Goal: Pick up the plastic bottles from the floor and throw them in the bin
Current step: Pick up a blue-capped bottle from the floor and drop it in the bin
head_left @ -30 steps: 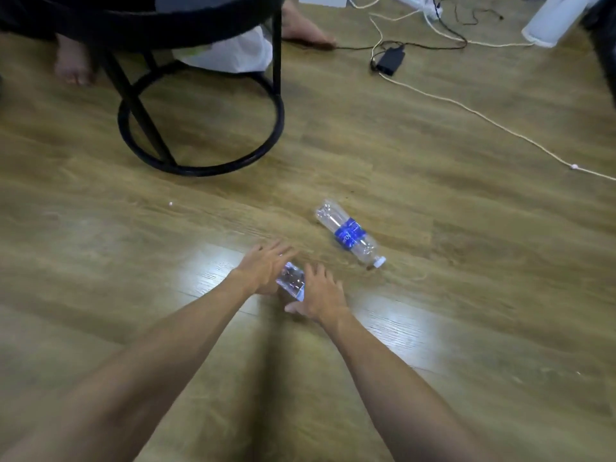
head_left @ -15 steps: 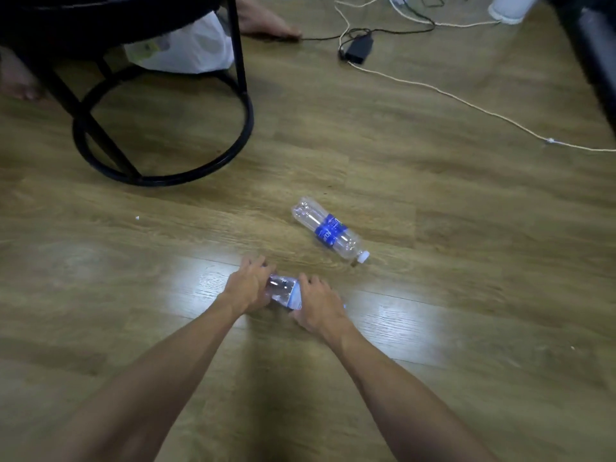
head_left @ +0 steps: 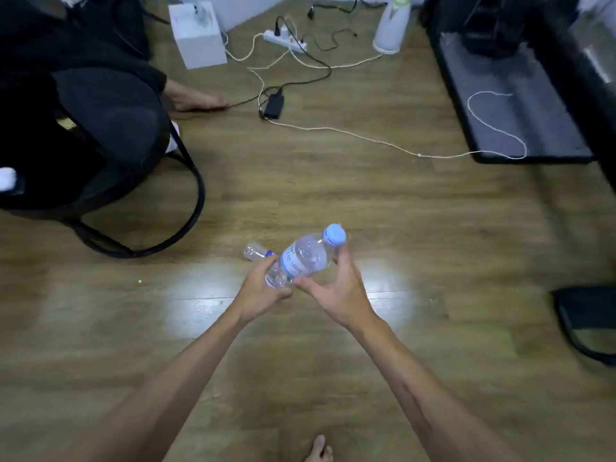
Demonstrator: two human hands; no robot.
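Observation:
A clear plastic bottle (head_left: pixel 305 256) with a pale blue cap and a white label is lifted off the wooden floor, tilted with its cap up and to the right. My left hand (head_left: pixel 261 291) grips its lower end. My right hand (head_left: pixel 336 288) holds its upper part, thumb under the body and fingers near the neck. A second clear bottle (head_left: pixel 255 253) with a blue label lies on the floor just behind, mostly hidden by the held bottle and my left hand. No bin is in view.
A black round-based chair (head_left: pixel 100 155) with a seated person's bare foot (head_left: pixel 193 100) stands at left. Cables, a power strip (head_left: pixel 285 40) and a black adapter (head_left: pixel 274 106) lie across the far floor. A dark shelf unit (head_left: pixel 510 101) fills the right; a black object (head_left: pixel 586 320) sits lower right.
Both hands have raised the near bottle from the floor. My view has risen and tipped back, so more of the room shows.

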